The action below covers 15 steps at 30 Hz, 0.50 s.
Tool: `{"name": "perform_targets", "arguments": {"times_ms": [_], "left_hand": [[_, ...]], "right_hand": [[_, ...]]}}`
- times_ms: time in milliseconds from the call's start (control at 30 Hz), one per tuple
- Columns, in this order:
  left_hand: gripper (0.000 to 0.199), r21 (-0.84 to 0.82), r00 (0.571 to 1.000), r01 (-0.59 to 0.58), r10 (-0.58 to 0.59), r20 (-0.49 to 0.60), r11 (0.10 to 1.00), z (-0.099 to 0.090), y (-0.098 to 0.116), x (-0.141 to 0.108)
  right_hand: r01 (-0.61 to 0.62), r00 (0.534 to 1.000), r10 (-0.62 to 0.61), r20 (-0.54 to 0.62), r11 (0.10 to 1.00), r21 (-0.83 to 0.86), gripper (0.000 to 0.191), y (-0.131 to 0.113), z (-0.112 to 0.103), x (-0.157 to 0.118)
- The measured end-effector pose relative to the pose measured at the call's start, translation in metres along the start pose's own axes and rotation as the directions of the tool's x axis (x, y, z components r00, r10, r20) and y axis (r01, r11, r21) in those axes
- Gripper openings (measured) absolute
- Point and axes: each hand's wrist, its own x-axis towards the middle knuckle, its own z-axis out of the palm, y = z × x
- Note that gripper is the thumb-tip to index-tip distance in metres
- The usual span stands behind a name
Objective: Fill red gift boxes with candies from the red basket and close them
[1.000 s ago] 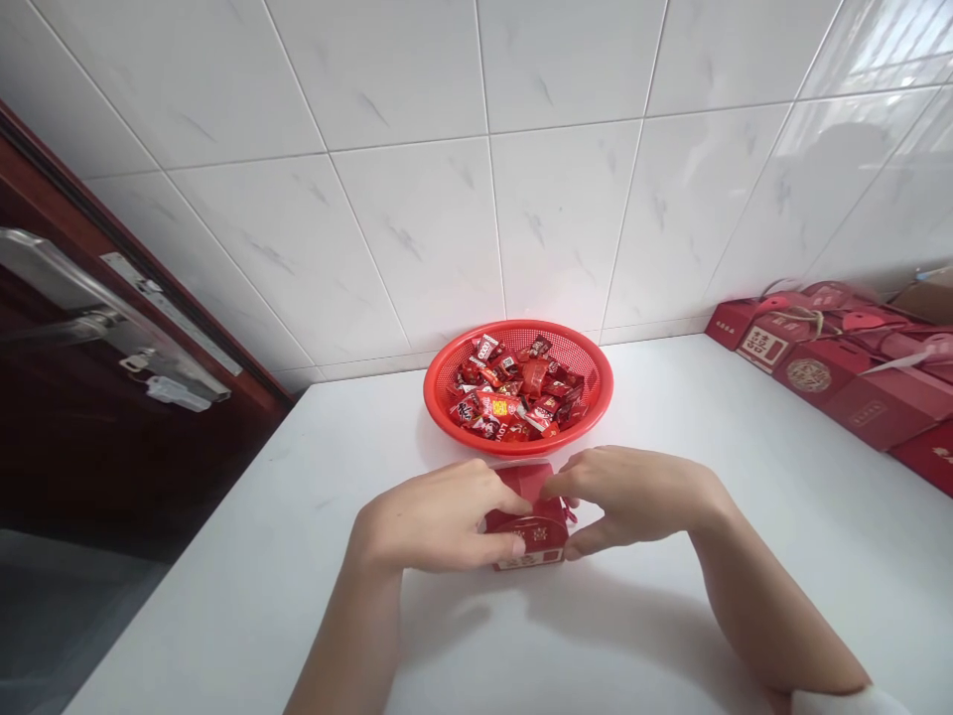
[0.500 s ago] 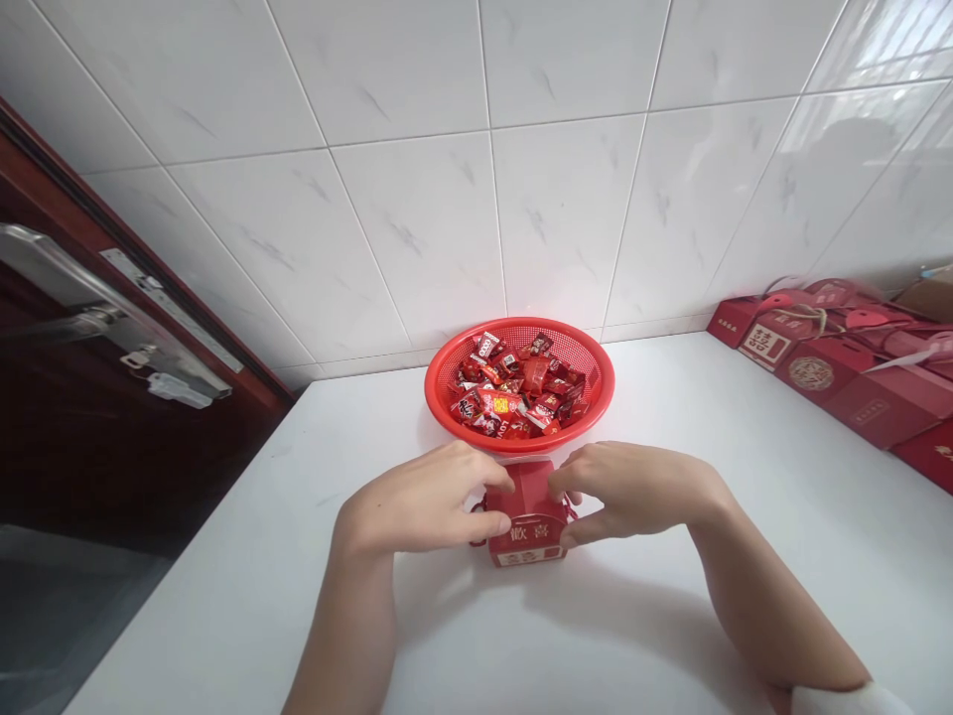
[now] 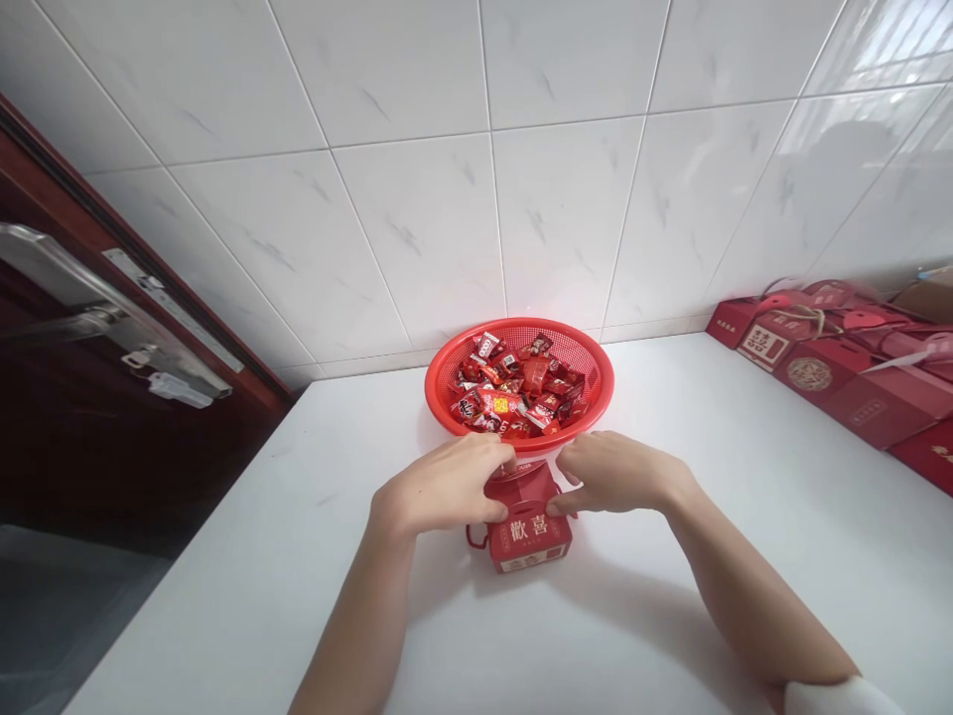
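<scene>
A small red paper candy box point(image 3: 530, 541) with pale lettering stands on the white table in front of me. Its front panel leans toward me, and a back flap shows behind the folded red top. My left hand point(image 3: 451, 487) grips the box at its left, thumb on the front panel's upper edge and fingertips at the back flap. On the other side, my right hand point(image 3: 621, 475) has its thumb on the front panel's edge and its fingers curled at the rear, partly hidden. A red cord loop point(image 3: 476, 537) hangs at the box's left.
Just behind the box sits a red plastic basket point(image 3: 439, 397) of wrapped candies point(image 3: 532, 382). Several red gift boxes point(image 3: 834, 372) are grouped at the right against the tiled wall point(image 3: 417, 228). A dark door with a metal handle point(image 3: 96, 318) is at the left.
Both hands have moved slightly away from me, toward the basket. The front panel has tipped outward, showing more lettering, and the back flap now shows between my hands.
</scene>
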Motion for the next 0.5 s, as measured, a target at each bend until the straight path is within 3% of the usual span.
{"name": "perform_targets", "arguments": {"times_ms": [200,500], "left_hand": [[0.019,0.037,0.998,0.041,-0.042,0.035,0.998,0.0028,-0.0069,0.0075],[0.023,-0.032,0.984,-0.099,0.103,0.146,0.995,0.0049,-0.0038,0.0084]], "right_hand": [[-0.043,0.997,0.044,0.062,0.999,-0.008,0.036,-0.003,-0.0001,0.0073],[-0.059,0.994,0.062,0.094,0.998,-0.032,0.04,-0.007,-0.0008,0.0088]]}}
